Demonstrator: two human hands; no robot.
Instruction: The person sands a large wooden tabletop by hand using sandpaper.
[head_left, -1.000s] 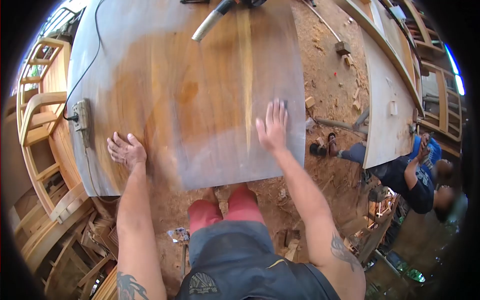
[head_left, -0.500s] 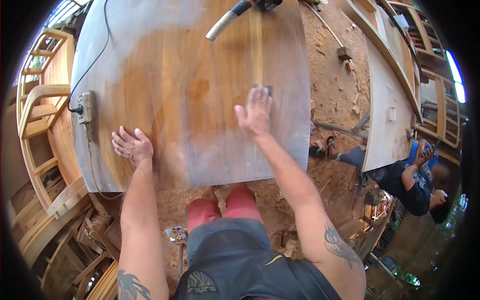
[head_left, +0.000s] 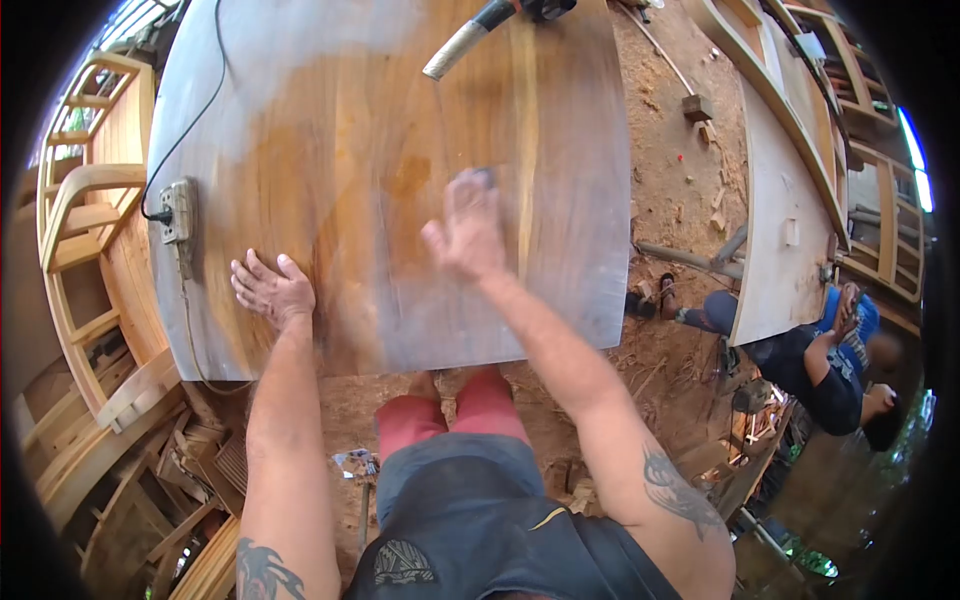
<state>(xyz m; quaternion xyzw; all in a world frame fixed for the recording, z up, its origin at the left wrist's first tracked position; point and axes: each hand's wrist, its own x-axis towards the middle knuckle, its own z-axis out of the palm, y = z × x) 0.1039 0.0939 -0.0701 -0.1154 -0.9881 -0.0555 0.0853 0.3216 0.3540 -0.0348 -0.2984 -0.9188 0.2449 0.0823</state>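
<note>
A wide wooden tabletop (head_left: 380, 120) lies before me, brown in the middle and filmed with pale dust toward the edges. Flat on its near left part rests my left hand (head_left: 273, 290), fingers spread and holding nothing. My right hand (head_left: 468, 225), smeared by motion, presses on the wood near the middle. Under its fingertips a small dark sanding pad (head_left: 484, 177) peeks out; most of it is covered by the hand. Left of my left hand sits a power outlet box (head_left: 178, 222) with a black cord (head_left: 190, 135) plugged in.
At the tabletop's far side lies a tool with a grey tube nozzle (head_left: 455, 52). Wooden chair frames (head_left: 95, 215) stand at left. A pale board (head_left: 785, 220) leans at right, beside a seated person (head_left: 815, 365). Wood scraps (head_left: 697, 108) litter the dirt floor.
My right hand has swept left across the wood with the sanding pad. My left hand stays at the same spot on the tabletop; the view has shifted slightly.
</note>
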